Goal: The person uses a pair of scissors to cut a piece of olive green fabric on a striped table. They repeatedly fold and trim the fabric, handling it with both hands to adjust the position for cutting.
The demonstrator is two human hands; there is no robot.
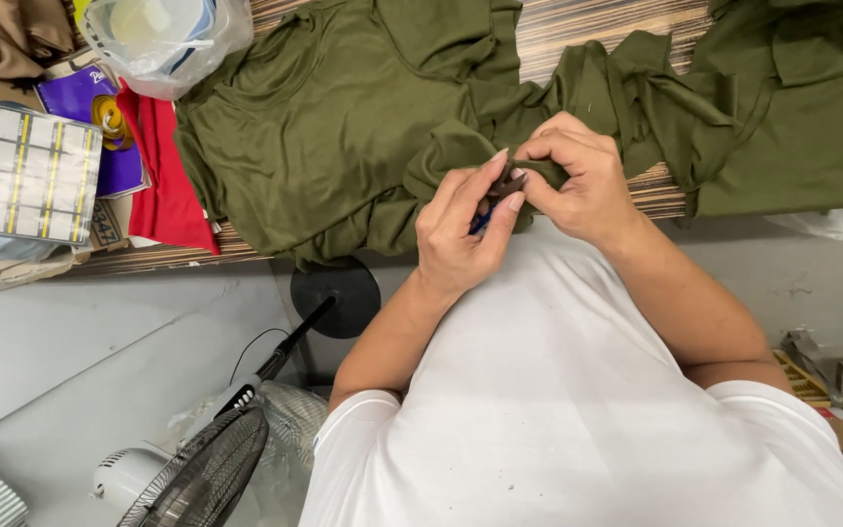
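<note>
- One view only: head cam, worn by the person, looks steeply down over own chest.
- Faces fwd to the desk [587, 29] edge at frame top; floor below, w/ a fan [197, 473] at lower left.
- Close range: both hands sit near centre, forearms fill mid-frame.
- No 2nd view, so no shared area.

Bright, even overhead light, soft shadows, sharp focus throughout, slight wide-angle bending at the edges.
</note>
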